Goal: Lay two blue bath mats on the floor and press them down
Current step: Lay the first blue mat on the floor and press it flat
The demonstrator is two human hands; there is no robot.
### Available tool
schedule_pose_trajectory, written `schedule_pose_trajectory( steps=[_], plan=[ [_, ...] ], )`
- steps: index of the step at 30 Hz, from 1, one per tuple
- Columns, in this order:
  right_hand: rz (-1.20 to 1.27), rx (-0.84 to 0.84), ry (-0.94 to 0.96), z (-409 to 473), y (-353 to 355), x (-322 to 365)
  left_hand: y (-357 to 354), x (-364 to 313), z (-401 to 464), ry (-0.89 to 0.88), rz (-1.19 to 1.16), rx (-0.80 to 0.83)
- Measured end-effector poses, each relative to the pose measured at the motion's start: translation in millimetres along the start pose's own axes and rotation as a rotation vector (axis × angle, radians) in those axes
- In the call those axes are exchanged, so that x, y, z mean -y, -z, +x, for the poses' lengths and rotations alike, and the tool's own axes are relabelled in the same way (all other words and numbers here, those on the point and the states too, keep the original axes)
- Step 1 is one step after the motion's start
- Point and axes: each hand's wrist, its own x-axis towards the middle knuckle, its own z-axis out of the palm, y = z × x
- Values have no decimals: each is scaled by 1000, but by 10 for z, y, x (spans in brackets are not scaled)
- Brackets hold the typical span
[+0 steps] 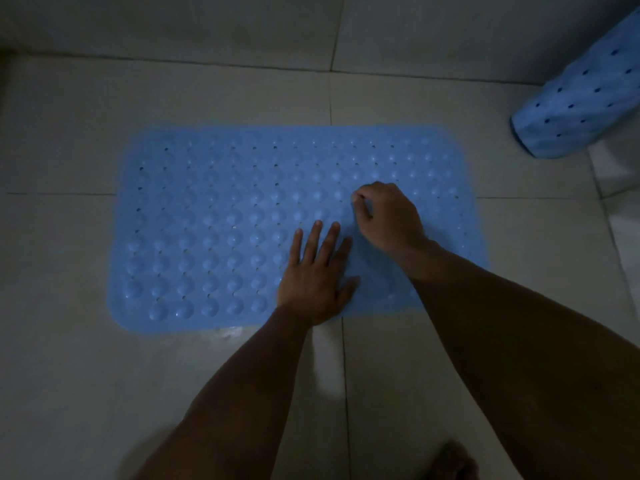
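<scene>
A blue bath mat (pixel 214 216) with rows of round bumps and small holes lies flat on the pale tiled floor (pixel 69 358). My left hand (pixel 317 275) rests palm down on the mat near its front edge, fingers spread. My right hand (pixel 388 216) sits further in, right of the mat's centre, fingers curled under and knuckles on the surface; nothing shows inside it. A second blue mat (pixel 585 98), rolled into a tube, leans at the upper right, off the first mat.
The room is dim. A wall (pixel 173 22) meets the floor just behind the mat, and another wall edge (pixel 620 237) runs down the right. A bare foot (pixel 450 462) shows at the bottom edge.
</scene>
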Motion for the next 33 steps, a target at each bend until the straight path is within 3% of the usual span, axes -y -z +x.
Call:
schedule_pose_trajectory(
  steps=[6, 10, 12, 15, 17, 20, 23, 28, 33],
  plan=[
    [1, 26, 75, 79, -182, 1, -8, 6, 4, -8, -33, 0],
    [-2, 87, 44, 27, -106, 62, 25, -4, 59, -3, -67, 113],
    [3, 126, 11, 31, -3, 170, 152, 85, 93, -15, -196, 176],
    [9, 95, -36, -19, 31, 422, 344, 363, 27, 32, -387, 2],
    [15, 78, -24, -142, -37, 633, 402, 617, -116, 144, -361, -172],
    [-14, 131, 85, -439, -403, 954, 470, 954, -353, 317, -261, -273],
    [-148, 291, 106, -769, -812, 1280, 511, 1218, -519, 370, -175, -292],
    [-215, 241, 71, -917, -968, 1383, 464, 1454, -650, 338, -114, -274],
    [-218, 317, 42, -925, -955, 1432, 419, 1499, -782, 318, -89, -233]
  ],
)
